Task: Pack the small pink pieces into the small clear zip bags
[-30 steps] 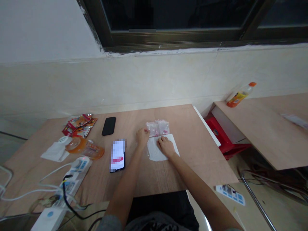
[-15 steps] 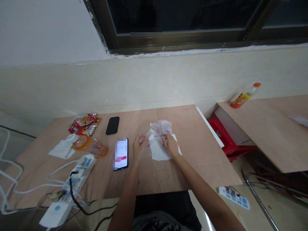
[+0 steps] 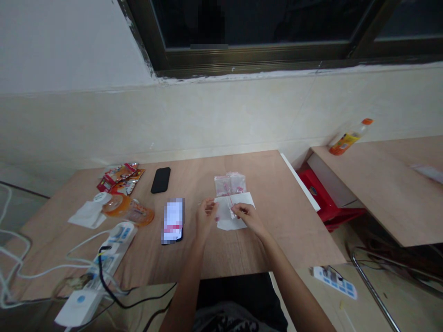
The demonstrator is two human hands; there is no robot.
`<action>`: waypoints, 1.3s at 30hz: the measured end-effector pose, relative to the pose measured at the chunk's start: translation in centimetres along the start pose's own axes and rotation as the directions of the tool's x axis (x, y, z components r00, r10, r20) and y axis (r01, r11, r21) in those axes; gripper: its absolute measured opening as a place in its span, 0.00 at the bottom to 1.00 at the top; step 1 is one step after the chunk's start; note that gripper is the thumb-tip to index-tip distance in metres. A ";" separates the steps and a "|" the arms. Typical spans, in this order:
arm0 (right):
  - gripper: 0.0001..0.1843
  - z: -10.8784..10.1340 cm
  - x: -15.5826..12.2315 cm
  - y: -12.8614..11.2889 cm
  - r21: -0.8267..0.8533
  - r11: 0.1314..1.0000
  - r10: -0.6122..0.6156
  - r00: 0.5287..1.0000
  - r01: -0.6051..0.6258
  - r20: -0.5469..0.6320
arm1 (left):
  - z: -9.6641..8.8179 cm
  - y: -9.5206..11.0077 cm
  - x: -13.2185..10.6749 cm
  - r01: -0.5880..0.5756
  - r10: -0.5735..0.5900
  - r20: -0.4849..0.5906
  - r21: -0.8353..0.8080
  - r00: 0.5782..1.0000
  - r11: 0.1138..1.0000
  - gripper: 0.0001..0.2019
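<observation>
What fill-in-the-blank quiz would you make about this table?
1. The left hand and the right hand pinch a small clear bag over a sheet of ____ paper.
2. The dark phone lies ____ from the person than the lit phone.
3. The lit phone lies to the ____ of the left hand.
4. The orange bottle near the power strip lies on its ____.
Missing words: white; farther; left; side.

Sm. clear bag (image 3: 224, 210) w/ pink print, held just above white paper (image 3: 245, 199).
</observation>
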State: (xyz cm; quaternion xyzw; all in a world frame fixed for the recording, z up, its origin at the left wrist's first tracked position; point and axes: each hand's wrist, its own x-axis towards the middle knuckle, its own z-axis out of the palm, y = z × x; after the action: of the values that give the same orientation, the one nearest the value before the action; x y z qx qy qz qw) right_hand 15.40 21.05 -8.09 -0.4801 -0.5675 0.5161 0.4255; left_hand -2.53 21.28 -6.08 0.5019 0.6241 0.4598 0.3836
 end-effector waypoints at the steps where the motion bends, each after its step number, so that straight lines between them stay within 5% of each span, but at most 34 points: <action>1: 0.23 0.0 -0.3 -0.2 0.007 1.000 -0.001 1.000 0.001 -0.016 | 0.0 0.3 -0.3 -0.066 0.072 -0.057 0.100 0.996 0.993 0.19; 3: 0.22 0.2 -0.7 -0.7 0.005 1.000 -0.010 0.999 0.011 -0.053 | 0.0 1.2 -1.1 -0.178 0.212 -0.096 0.276 0.973 0.944 0.15; 5: 0.21 0.4 -1.2 -1.2 -0.031 0.999 -0.028 0.996 0.026 -0.079 | 0.1 2.3 -1.9 -0.239 0.250 0.007 0.309 0.968 0.920 0.12; 9: 0.19 0.6 -1.8 -2.1 -0.116 0.990 -0.087 0.993 0.078 -0.075 | 0.5 4.0 -3.1 -0.251 0.194 0.285 0.180 0.939 0.951 0.13; 17: 0.15 -0.1 -2.2 -3.4 -0.215 0.974 -0.066 0.998 0.068 0.013 | 0.1 4.3 -3.3 -0.223 0.139 0.436 0.149 0.889 0.963 0.15; 23: 0.11 0.0 -2.6 -4.3 -0.251 0.966 -0.036 0.995 0.059 0.095 | -0.2 4.7 -3.6 -0.251 0.120 0.503 0.201 0.856 0.947 0.15; 39: 0.16 -0.8 -2.7 -4.9 -0.011 1.000 0.015 0.976 -0.013 0.219 | -1.2 5.0 -3.5 -0.263 0.122 0.565 0.176 0.816 0.948 0.16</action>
State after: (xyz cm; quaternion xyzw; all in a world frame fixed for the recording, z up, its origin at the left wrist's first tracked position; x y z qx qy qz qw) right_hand 16.15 18.55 -3.12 -0.4262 -0.6103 0.5660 0.3543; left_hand -1.60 17.99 -0.88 0.7168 0.4858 0.2525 0.4317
